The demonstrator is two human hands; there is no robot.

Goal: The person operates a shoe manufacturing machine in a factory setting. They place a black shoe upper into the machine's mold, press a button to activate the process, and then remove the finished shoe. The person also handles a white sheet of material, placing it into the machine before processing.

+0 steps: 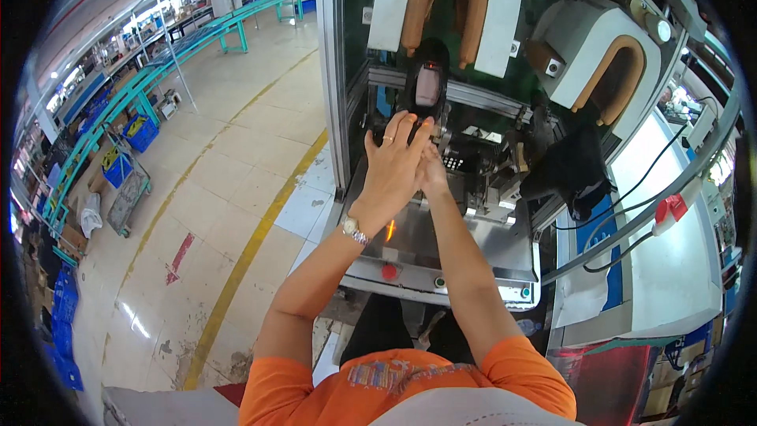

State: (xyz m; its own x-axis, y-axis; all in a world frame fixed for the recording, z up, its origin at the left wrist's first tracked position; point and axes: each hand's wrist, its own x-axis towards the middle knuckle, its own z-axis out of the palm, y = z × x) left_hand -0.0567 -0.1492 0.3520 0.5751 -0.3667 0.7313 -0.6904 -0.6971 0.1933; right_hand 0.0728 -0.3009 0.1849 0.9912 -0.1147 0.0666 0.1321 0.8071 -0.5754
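Observation:
In front of me, a black, rounded shoe-like piece (426,91) with a pale pinkish panel sits on the machine, below a brown U-shaped pad (478,8). My left hand (397,159) lies over its near end, palm down, fingers stretched and a little apart. A ring and a wristwatch show on that arm. Close against it on the right is my right hand (430,171); its fingers are partly hidden behind the left hand. Whether either hand grips the piece is not visible. Further right, a black boot-shaped upper (569,166) hangs below a second brown U-shaped pad (611,75).
A metal machine table (473,248) carries a red button (389,271) and green buttons along its front edge. An upright aluminium post (335,79) stands left of my hands. A grey hose (631,217) curves at the right. A cart (126,193) with blue bins stands at the left.

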